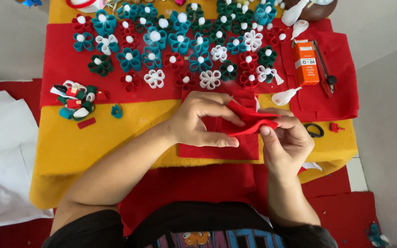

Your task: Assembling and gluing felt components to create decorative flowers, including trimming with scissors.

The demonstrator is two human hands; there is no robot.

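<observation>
A person seated at a low table covered in yellow felt (116,133) works a folded piece of red felt (253,120) between both hands. The left hand (203,121) lies over a flat red felt sheet (217,149) at the table's near edge, fingers curled and closed on the folded piece from the left, thumb stretched along the sheet. The right hand (286,138) pinches the same piece from the right, thumb and forefinger shut on its folded edge, so the strip is held just above the flat sheet, between the two hands.

Beyond the hands, rows of small felt flowers (180,46) in red, teal, dark green and white, each with a white pompom centre, lie on a red cloth (341,92) spread across the far half of the table. A small heap of rolled felt scraps (75,100) sits to the left, well apart from the hands. To the right lie an orange box (305,63), a red-handled tool (325,69) just beside it, a white glue bottle (283,97) on its side near the right hand, and black scissor handles (314,130) partly hidden behind the right hand. White fabric (1,151) lies on the floor at left.
</observation>
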